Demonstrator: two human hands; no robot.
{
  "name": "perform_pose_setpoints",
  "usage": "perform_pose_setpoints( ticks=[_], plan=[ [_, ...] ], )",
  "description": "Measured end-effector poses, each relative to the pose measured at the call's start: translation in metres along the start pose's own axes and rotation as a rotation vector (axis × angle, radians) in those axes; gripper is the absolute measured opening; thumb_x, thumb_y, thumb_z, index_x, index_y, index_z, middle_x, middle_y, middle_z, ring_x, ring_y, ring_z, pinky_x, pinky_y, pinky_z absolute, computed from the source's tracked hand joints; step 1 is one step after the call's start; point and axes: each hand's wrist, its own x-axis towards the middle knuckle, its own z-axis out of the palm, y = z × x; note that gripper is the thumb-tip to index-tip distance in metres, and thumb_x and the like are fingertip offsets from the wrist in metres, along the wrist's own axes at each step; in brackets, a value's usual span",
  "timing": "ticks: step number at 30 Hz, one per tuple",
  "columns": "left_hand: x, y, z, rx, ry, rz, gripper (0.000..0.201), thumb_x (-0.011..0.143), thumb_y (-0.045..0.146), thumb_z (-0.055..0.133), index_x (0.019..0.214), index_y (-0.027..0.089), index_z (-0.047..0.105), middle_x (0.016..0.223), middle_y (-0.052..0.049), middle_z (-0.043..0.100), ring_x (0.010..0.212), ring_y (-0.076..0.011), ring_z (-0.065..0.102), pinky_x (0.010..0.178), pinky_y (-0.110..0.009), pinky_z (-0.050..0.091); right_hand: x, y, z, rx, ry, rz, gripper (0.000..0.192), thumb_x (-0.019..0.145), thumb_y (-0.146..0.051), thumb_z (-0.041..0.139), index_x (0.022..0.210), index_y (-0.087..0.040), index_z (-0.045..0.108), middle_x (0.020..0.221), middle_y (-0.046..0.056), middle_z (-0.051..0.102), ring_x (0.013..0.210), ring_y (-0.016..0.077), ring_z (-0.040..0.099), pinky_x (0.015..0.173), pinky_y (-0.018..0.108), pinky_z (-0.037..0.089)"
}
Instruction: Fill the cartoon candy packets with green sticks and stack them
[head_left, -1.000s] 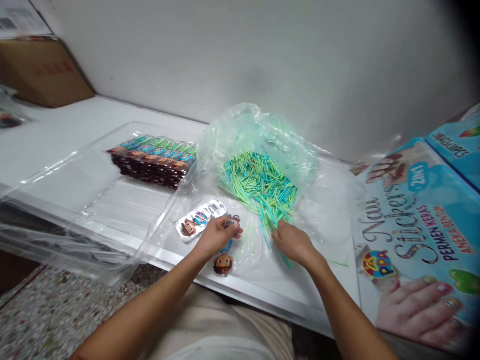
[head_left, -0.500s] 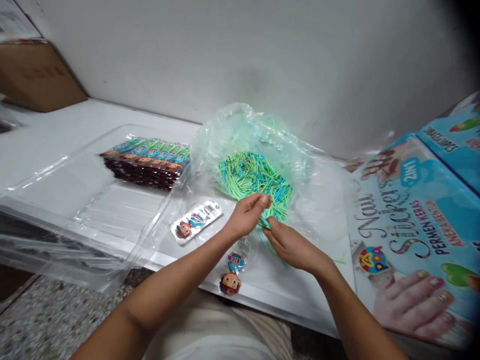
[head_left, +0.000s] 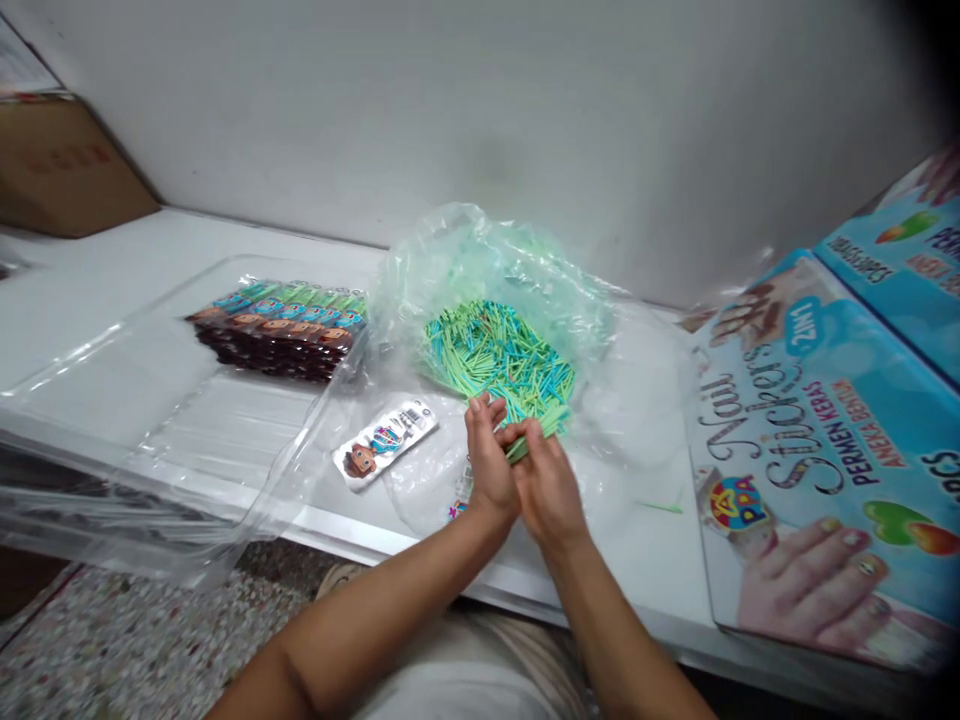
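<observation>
Basically both hands meet at frame centre, palms facing each other, left hand point(head_left: 489, 462) and right hand point(head_left: 546, 482) pressed together around a small bundle of green sticks point(head_left: 534, 432), whose ends poke out above the fingers, likely squeezed this way to square the ends up. So both are closed on the bundle, not loose. Just above them, centre frame, the stick pile point(head_left: 499, 358), green and blue, sits inside an open clear plastic bag point(head_left: 480, 260) spread flat so it's easy to reach into. Left of the hands 1 character packet point(head_left: 384, 442) lies flat on the white table point(head_left: 112, 270); another packet point(head_left: 459, 500) peeks out under the left wrist, mostly hidden. Upper left, a stack of packets point(head_left: 277, 328) lies lined up in a clear tray point(head_left: 150, 400), looks like a finished batch. 1 stray green stick point(head_left: 661, 507) lies right of the hands. Right edge, a blue nail-sticker box point(head_left: 817, 440) lies flat.
</observation>
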Motion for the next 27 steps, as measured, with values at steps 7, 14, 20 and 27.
perform_pose_setpoints(
  ticks=[7,14,20,27],
  plan=[
    [-0.001,0.022,-0.024,0.072,-0.117,0.007,0.041,0.085,0.052,0.048,0.098,0.015,0.061,0.098,-0.011,0.068,0.087,-0.0177,0.064,0.08,-0.03,0.046,-0.025,-0.006,-0.042,-0.085,-0.185,0.252,0.034,0.09,-0.054,0.045,0.077,-0.022,0.042,0.066,-0.005,0.045,0.048,0.0085,0.041,0.044,0.021,0.034],
    [-0.019,0.029,-0.044,0.271,-0.416,-0.122,0.024,0.065,0.033,0.075,0.079,0.014,0.073,0.074,-0.004,0.069,0.065,-0.0125,0.056,0.068,-0.025,0.043,-0.044,-0.004,-0.055,-0.134,-0.337,0.357,0.033,0.091,-0.053,0.045,0.083,-0.02,0.043,0.064,-0.007,0.035,0.049,0.0066,0.03,0.042,0.02,0.023],
    [-0.024,0.029,-0.044,0.245,-0.474,-0.201,0.018,0.062,0.029,0.076,0.067,0.012,0.07,0.059,0.001,0.062,0.054,-0.0075,0.048,0.057,-0.022,0.036,-0.051,-0.005,-0.046,-0.068,-0.393,0.342,0.032,0.091,-0.051,0.046,0.084,-0.02,0.042,0.065,-0.007,0.034,0.05,0.0063,0.029,0.043,0.021,0.021],
    [-0.025,0.03,-0.051,0.227,-0.463,-0.267,0.019,0.06,0.027,0.075,0.067,0.011,0.067,0.057,0.003,0.057,0.049,-0.005,0.042,0.052,-0.02,0.031,-0.053,-0.003,-0.042,0.019,-0.435,0.367,0.033,0.092,-0.05,0.045,0.08,-0.019,0.042,0.064,-0.007,0.036,0.048,0.0049,0.03,0.043,0.021,0.021]
  ],
)
